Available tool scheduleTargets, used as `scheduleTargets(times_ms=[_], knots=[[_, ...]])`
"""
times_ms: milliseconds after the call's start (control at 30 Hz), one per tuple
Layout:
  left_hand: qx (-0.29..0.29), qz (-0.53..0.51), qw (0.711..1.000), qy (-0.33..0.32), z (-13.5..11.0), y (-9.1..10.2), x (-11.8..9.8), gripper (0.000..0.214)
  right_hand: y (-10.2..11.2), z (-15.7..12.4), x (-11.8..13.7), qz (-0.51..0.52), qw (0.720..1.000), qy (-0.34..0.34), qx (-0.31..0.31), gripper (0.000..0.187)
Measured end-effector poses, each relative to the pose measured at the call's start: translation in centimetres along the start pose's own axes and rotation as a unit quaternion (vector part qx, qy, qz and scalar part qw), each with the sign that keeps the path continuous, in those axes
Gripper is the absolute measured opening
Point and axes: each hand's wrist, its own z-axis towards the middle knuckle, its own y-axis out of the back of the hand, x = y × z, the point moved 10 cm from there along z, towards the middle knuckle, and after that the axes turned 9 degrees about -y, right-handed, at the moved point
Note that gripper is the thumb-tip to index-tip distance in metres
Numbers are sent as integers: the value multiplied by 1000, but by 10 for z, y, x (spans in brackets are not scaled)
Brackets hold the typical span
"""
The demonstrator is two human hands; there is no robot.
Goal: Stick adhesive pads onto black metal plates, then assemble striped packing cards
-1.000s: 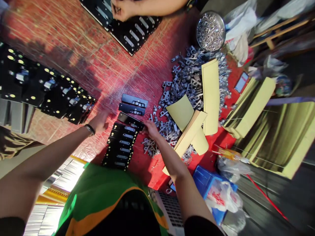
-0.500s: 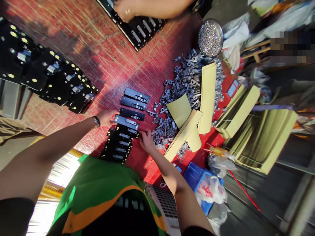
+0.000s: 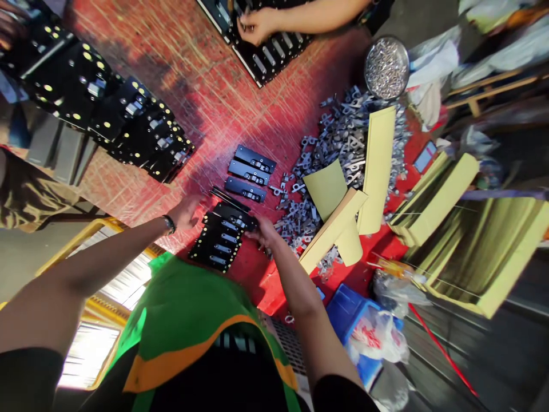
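Observation:
A narrow black metal plate [image 3: 231,199] stands tilted nearly on edge at the far end of a row of overlapping black plates [image 3: 217,243] with silver levers. At its right end is my right hand [image 3: 262,232], fingers curled and apparently gripping it. My left hand [image 3: 187,212] is just off the row's left side, fingers apart and holding nothing. Beyond the row lie three separate black plates [image 3: 251,171] with small metal fittings. Loose silver metal parts [image 3: 343,143] are heaped to the right.
Yellow card sheets [image 3: 380,166] lie over the heap. A round bowl of small metal pieces [image 3: 386,67] stands behind. Across the red table [image 3: 201,68], a co-worker's hand [image 3: 259,26] works over black plates. More black plates [image 3: 141,126] lie left. A blue bin [image 3: 343,309] stands lower right.
The lever-bearing plate at the row's far end has tipped up on edge. My left hand has come away from its end; my right hand is at its right end. The view has shifted.

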Motion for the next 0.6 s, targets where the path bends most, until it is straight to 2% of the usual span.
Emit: scheduleTargets(times_ms=[67,133,167,233,300,367,433,500,600], knots=[[76,29,994,-77,-12,-21,-14,59,7,-4,0,-42,997,-13,-64,44],[102,29,991,-81,-12,-29,-13,53,18,-22,-1,-111,984,5,-138,40],[104,20,992,-68,-8,-29,-9,51,19,-34,-3,-153,976,28,-153,36],[107,-20,994,-30,0,-28,1,50,4,-59,-8,-239,958,96,-125,29],[103,-93,989,54,3,-27,18,47,-24,-84,-19,-297,937,170,-63,34],[95,-172,966,166,-1,-32,36,37,-50,-100,-29,-316,923,220,-25,43],[84,-206,943,249,-10,-41,44,42,-67,-101,-36,-311,919,241,-21,45],[58,-164,943,285,-17,-44,46,53,-77,-95,-40,-298,922,244,-27,45],[-27,-36,959,278,-35,-30,44,53,-79,-87,-43,-292,921,255,-27,46]])
